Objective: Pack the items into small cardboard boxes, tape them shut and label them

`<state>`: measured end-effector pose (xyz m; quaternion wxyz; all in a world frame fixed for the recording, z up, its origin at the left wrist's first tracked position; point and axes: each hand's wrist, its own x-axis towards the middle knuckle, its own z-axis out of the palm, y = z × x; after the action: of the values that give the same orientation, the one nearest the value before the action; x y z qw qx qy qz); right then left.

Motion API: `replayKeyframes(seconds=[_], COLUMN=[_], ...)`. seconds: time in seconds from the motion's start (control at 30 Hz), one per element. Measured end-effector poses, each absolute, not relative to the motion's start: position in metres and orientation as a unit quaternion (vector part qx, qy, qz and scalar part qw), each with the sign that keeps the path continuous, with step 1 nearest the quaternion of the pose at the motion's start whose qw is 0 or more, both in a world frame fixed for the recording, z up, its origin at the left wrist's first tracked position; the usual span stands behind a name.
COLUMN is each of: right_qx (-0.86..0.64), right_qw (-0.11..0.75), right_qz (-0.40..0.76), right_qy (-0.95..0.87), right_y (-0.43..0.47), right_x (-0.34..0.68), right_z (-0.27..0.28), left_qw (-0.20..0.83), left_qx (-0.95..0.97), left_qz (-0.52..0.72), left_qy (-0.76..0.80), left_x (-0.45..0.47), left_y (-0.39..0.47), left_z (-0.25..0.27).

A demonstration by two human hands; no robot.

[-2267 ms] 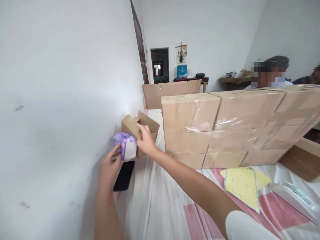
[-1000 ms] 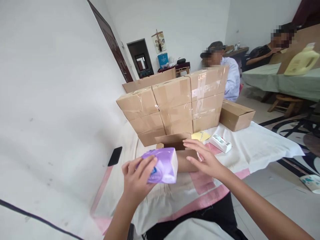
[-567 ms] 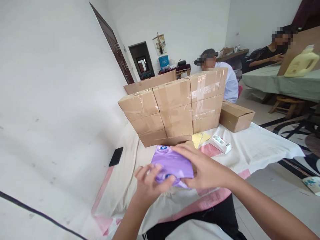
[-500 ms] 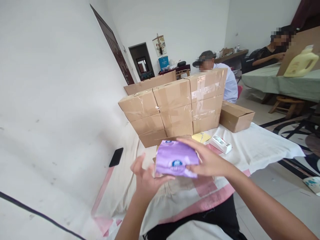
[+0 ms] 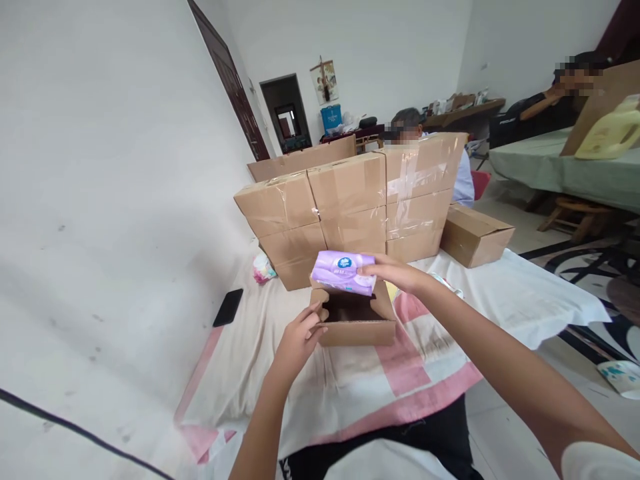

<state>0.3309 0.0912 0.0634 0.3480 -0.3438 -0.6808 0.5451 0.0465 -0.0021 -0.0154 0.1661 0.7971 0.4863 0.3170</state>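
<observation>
While a soft, glossy purple tissue pack (image 5: pixel 343 272) is pinched by the right hand (image 5: pixel 395 272) just above the open cardboard box (image 5: pixel 354 319), the box's left flap is gripped by the left hand (image 5: pixel 296 340); behind the box, taped rectangular cartons (image 5: pixel 350 207) are stacked.

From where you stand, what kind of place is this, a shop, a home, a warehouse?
Probably a room in a house used as a small packing workshop. Taped cardboard boxes are stacked on a cloth-covered table, the right hand holds a purple pack over an open box, and other people sit nearby.
</observation>
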Motion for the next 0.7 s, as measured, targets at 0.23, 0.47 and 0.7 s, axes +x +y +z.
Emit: replayKeyframes(seconds=[0.23, 0.47, 0.7], right_qx=[-0.277, -0.294, -0.308], right_qw=[0.254, 0.174, 0.092], right_qz=[0.182, 0.083, 0.062], right_qy=[-0.909, -0.936, -0.945], right_y=[0.101, 0.092, 0.097], right_x=[0.333, 0.33, 0.323], right_z=[0.033, 0.032, 0.021], left_qw=[0.148, 0.113, 0.091], left_qx=[0.812, 0.804, 0.787], left_qz=[0.337, 0.36, 0.375], left_qy=[0.454, 0.459, 0.482], left_x=[0.039, 0.047, 0.054], left_y=[-0.007, -0.005, -0.014], left_z=[-0.036, -0.047, -0.051])
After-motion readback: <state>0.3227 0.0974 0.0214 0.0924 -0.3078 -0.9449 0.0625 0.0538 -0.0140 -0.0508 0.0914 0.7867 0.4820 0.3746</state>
